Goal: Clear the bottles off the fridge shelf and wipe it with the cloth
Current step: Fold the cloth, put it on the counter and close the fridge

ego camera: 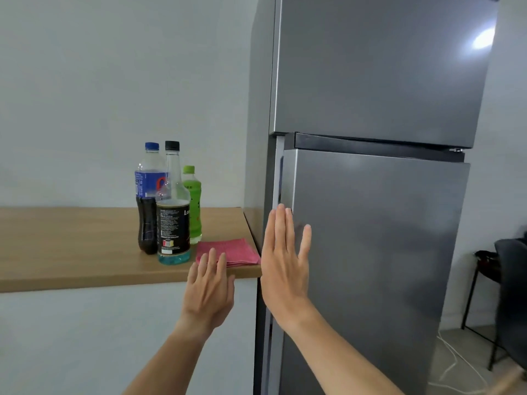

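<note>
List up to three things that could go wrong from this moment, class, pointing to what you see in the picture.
1. The three bottles stand tightly bunched near the counter's corner; a careless reach could topple them.
2. The pink cloth lies at the counter's edge under the left hand; a brush might knock it off.
3. The right hand is flat by the slightly open fridge door; fingers might get pinched.

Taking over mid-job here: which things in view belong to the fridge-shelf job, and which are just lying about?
Job:
cola bottle
clear bottle
green bottle
pink cloth
lower fridge door, right hand flat on it

Lying about:
dark chair
black side table
white cable
</note>
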`<state>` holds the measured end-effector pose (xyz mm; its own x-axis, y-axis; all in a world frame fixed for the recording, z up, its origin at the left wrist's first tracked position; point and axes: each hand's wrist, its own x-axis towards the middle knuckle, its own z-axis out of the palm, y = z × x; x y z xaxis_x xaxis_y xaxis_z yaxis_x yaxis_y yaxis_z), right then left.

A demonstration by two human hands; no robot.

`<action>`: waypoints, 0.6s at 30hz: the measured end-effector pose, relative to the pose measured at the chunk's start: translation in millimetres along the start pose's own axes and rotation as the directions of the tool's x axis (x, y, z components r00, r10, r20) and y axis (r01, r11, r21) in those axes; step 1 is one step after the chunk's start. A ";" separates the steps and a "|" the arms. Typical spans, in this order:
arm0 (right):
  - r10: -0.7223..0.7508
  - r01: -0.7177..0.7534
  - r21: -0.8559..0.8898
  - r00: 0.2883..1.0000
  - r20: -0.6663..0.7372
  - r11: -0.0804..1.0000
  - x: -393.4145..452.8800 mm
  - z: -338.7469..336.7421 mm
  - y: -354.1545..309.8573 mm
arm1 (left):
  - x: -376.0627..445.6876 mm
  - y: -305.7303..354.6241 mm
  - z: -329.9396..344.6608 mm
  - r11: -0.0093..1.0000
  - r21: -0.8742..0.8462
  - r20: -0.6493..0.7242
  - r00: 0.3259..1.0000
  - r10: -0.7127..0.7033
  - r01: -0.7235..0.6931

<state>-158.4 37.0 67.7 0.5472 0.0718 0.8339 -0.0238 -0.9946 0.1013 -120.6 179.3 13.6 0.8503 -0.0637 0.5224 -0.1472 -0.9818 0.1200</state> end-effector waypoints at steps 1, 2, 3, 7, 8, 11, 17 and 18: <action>0.008 -0.008 0.032 1.000 0.008 0.999 1.0 4.3 3.0 | 1.0 -2.0 1.9 1.000 -0.006 -0.004 1.000 0.003 -0.003; 0.020 -0.021 0.062 1.000 0.017 0.998 1.5 9.2 6.4 | 2.0 -4.1 3.6 1.000 -0.004 -0.008 1.000 0.003 -0.003; 0.028 -0.031 0.086 0.999 0.032 0.996 2.5 13.9 9.5 | 3.0 -6.1 4.7 1.000 0.005 -0.011 1.000 0.000 0.000; -0.008 0.000 0.122 0.997 0.070 0.993 14.6 30.8 11.7 | 12.6 -10.8 7.6 0.999 0.039 -0.025 1.000 0.005 -0.004; -0.018 0.009 0.117 0.996 0.083 0.993 18.2 35.3 10.9 | 17.1 -10.7 7.1 0.999 0.038 -0.037 0.999 0.010 -0.009; -0.033 0.021 0.117 0.994 0.103 0.993 25.3 48.3 11.9 | 28.4 -9.8 8.7 0.999 0.051 -0.065 0.998 -0.002 0.005; -0.060 0.049 0.079 0.988 0.139 0.996 25.4 72.4 22.1 | 27.4 -7.6 24.5 0.991 0.063 -0.022 0.993 -0.113 0.114; -0.074 0.063 0.089 0.989 0.128 0.994 25.0 77.0 25.7 | 26.9 -7.8 27.7 0.991 0.074 -0.041 0.994 -0.105 0.107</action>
<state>-80.9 7.5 49.3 0.6504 0.1348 0.7475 0.0849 -0.9909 0.1048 -82.6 180.3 3.4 0.8397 0.0468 0.5411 -0.0175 -0.9934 0.1129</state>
